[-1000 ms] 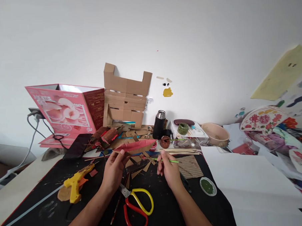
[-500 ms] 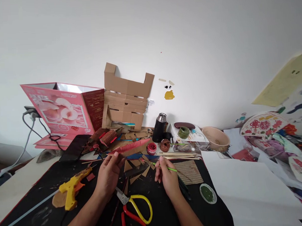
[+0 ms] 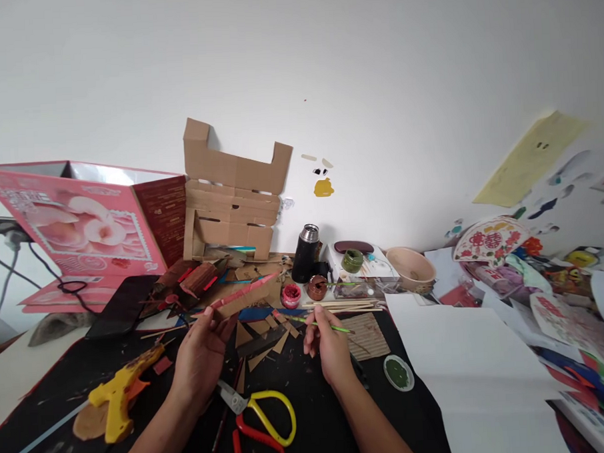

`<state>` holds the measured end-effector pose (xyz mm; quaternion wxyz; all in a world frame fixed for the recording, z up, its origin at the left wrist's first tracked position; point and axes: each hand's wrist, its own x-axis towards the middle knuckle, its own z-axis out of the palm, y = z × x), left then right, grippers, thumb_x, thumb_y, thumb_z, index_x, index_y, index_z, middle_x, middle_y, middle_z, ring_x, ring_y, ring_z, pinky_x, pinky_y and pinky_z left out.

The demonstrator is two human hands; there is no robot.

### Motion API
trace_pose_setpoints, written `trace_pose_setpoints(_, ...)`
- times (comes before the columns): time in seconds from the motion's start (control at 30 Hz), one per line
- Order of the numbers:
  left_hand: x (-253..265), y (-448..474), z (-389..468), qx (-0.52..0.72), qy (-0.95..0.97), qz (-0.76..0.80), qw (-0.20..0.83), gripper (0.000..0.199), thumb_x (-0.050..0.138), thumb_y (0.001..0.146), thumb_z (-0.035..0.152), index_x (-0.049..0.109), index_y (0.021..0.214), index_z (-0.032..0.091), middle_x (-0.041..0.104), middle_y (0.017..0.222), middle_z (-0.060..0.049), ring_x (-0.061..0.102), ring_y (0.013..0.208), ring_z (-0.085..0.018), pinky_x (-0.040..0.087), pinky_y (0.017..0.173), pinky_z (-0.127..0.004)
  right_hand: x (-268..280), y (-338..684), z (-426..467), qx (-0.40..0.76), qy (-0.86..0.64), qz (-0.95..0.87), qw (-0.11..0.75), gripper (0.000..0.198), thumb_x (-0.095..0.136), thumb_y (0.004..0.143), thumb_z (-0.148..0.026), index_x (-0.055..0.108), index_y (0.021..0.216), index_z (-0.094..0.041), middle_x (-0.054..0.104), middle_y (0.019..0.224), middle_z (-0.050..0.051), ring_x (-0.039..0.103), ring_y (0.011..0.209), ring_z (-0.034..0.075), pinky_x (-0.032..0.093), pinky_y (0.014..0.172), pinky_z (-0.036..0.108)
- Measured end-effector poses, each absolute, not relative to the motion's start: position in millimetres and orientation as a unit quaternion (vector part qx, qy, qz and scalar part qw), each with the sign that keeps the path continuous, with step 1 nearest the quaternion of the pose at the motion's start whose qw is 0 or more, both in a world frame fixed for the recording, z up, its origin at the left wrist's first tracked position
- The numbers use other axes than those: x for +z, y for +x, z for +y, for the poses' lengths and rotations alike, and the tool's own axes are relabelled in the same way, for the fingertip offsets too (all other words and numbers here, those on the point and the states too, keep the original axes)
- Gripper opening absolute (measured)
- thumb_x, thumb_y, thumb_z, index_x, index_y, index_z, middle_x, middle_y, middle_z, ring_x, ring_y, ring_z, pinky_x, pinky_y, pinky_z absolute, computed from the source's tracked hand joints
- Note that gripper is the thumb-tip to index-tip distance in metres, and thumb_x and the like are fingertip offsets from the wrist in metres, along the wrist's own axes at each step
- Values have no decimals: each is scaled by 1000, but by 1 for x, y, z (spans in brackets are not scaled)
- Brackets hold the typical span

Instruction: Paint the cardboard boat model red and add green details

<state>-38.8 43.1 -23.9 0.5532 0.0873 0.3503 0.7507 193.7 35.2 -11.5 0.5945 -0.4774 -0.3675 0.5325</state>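
The left hand (image 3: 200, 358) pinches a red-painted cardboard strip (image 3: 244, 300) by its near end, above the black-covered worktop (image 3: 315, 419); its long axis slants away and rightward, towards the red paint jar (image 3: 291, 295). The right hand (image 3: 333, 350), closed round a green paintbrush (image 3: 340, 329), is farther, with the strip ahead and leftward, the brush's tip pointing left, apart from it

The left hand (image 3: 200, 354) covers part of the cardboard piece (image 3: 245, 300). The lower border crops the scissors (image 3: 235, 401); lettering (image 3: 159, 216) on the pink box (image 3: 102, 225) is too small to read.
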Motion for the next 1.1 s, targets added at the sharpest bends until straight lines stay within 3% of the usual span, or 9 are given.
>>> trace_pose_setpoints(0.3,-8,-42,39,745,31,333,577,31,63,103,14,73,74,19,79,74,2,80,79,-14,70,87,-30,4,203,35,564,-451,-347,599,63,89,73,-78,71,81,-18,57,48,-6,50,33,10,28,32,17)
trace_pose_setpoints(0.5,-2,-40,36,735,19,331,591,39,55,107,11,72,72,19,78,73,1,79,76,-14,70,88,-32,16,205,32,579,-442,-365,580,62,91,72,-76,70,82,-18,59,52,-5,53,35,10,28,33,17)
trace_pose_setpoints(0.63,-4,-39,35,730,21,336,594,35,58,107,14,73,75,18,79,77,0,80,85,-14,69,93,-32,21,207,33,576,-452,-368,573,63,89,74,-77,67,76,-19,56,51,-6,52,35,10,27,33,18)
trace_pose_setpoints(0.77,-9,-38,35,714,67,386,580,16,71,98,17,77,83,18,82,87,-2,79,87,-16,67,98,-34,28,211,37,563,-466,-373,572,65,87,74,-80,63,71,-20,48,46,-8,52,35,11,26,34,18)
trace_pose_setpoints(0.9,-11,-34,32,671,125,433,589,5,76,94,18,79,90,16,82,95,-6,79,85,-19,69,93,-36,42,225,45,536,-477,-391,576,65,85,76,-81,63,73,-20,50,47,-8,51,35,11,29,34,19)
trace_pose_setpoints(1.1,-11,-27,26,596,194,469,622,17,78,94,21,82,107,11,84,111,-14,82,97,-25,71,87,-34,73,254,63,472,-487,-439,590,63,82,79,-82,67,79,-20,57,52,-4,57,39,13,34,36,20)
